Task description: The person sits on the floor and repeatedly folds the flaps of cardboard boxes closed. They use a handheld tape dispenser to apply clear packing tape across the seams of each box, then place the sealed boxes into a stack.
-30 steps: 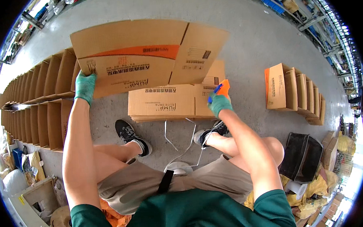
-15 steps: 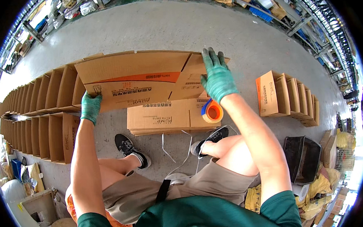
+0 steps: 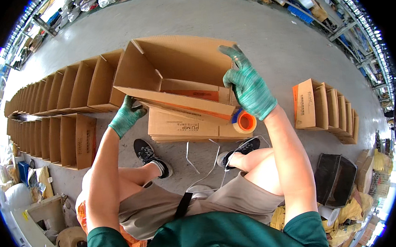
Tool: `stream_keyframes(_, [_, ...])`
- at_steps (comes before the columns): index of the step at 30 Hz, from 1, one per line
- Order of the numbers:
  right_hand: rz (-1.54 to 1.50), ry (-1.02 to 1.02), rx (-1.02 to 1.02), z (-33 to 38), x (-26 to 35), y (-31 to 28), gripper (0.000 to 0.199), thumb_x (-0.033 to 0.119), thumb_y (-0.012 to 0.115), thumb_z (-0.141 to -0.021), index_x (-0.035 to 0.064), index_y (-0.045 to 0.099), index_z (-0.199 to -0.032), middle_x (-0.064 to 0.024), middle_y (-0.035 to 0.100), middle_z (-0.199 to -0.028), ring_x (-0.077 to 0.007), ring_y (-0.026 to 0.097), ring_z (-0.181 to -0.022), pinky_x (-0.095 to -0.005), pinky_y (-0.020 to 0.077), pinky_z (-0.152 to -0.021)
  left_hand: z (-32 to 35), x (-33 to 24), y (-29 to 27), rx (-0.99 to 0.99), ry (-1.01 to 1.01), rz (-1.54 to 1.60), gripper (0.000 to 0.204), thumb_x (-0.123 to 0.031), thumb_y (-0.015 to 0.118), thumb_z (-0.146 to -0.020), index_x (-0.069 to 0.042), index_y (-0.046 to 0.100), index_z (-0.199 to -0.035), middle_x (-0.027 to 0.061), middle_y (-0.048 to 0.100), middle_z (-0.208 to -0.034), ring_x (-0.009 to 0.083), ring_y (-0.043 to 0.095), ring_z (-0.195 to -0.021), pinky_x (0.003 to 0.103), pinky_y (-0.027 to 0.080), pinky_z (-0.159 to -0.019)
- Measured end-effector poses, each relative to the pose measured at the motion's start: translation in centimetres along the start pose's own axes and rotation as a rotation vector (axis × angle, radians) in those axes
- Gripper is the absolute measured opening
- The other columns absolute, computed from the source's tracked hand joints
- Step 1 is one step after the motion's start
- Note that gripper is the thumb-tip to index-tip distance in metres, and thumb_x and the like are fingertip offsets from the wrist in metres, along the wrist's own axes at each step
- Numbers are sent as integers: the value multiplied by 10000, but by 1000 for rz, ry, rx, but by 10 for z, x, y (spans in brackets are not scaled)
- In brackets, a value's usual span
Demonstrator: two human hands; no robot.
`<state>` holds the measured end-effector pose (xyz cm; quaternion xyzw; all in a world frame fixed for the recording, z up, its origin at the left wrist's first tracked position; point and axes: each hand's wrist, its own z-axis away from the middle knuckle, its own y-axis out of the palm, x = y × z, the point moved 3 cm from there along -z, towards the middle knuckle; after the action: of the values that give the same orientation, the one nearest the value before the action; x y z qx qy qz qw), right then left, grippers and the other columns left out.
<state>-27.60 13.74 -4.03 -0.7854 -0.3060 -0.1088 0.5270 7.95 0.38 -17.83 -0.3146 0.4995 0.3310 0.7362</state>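
Both hands [image 3: 127,116] [image 3: 252,88] hold an opened carton [image 3: 190,59] over flat cartons [image 3: 166,125] printed with dark lettering [image 3: 191,126].

Open carton [image 3: 190,57] plain brown inside with an orange patch showing, flat carton stack [image 3: 175,124] brown with dark print, left carton rows [image 3: 77,91] mostly plain brown, right carton row [image 3: 304,104] brown with an orange edge band and dark print, tape dispenser [image 3: 246,122] orange and blue. Left hand [image 3: 128,116] and right hand [image 3: 251,82] in streaky green gloves, right fingertips darker and greyish. Shirt [image 3: 213,234] dark green, shorts [image 3: 153,206] taupe, shoes [image 3: 146,153] black with white trim, strings [image 3: 190,158] white, bin [image 3: 333,177] black, floor [image 3: 170,17] grey.
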Motion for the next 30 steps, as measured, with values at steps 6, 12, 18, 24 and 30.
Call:
stream_keyframes(6, [-175, 313, 214, 32, -42, 55, 382, -92, 522, -839, 111, 671, -1127, -112, 497, -1452, -315, 591, -1186, -375, 474, -1019, 3, -9, -12, -5, 117, 0, 980, -22, 782, -800, -205, 192, -1561, 40, 389, -1472, 205, 443, -1275, 363, 440, -1059])
stream_keyframes(12, [-796, 543, -251, 41, -68, 54, 306, -71, 472, -873, -11, 665, -1103, -91, 694, -1132, -202, 652, -1077, -330, 502, -988, 9, -50, 16, 98, 489, -284, 812, -504, 801, -746, -123, 514, -1403, 132, 287, -1583, 314, 287, -1454, 460, 288, -1165])
stream_keyframes(18, [-1223, 711, -343, 42, -88, 46, 259, 13, 442, -897, -18, 653, -1043, -157, 682, -1105, -286, 661, -1038, -408, 506, -999, -1, -38, 32, 21, 433, -191, 817, -704, 673, -769, -18, 656, -1212, 173, 507, -1423, 278, 485, -1286, 404, 375, -1092])
stream_keyframes(24, [-803, 974, -438, 37, -87, 4, 782, 632, 559, -887, 207, 273, -1477, -108, 351, -1484, -282, 422, -1314, -565, 441, -975, -4, -39, 39, -181, 328, -161, 673, -474, 790, -797, -7, 578, -1232, 108, 634, -1133, 198, 599, -1027, 336, 488, -948])
stream_keyframes(30, [-641, 845, -69, 45, -115, 44, 567, 390, 668, -887, 175, 483, -1377, -129, 416, -1452, -285, 429, -1328, -446, 362, -1075, -10, -45, 49, -420, 413, -437, 846, -190, 838, -774, -71, 352, -1457, 154, 458, -1347, 258, 512, -1179, 376, 463, -1035])
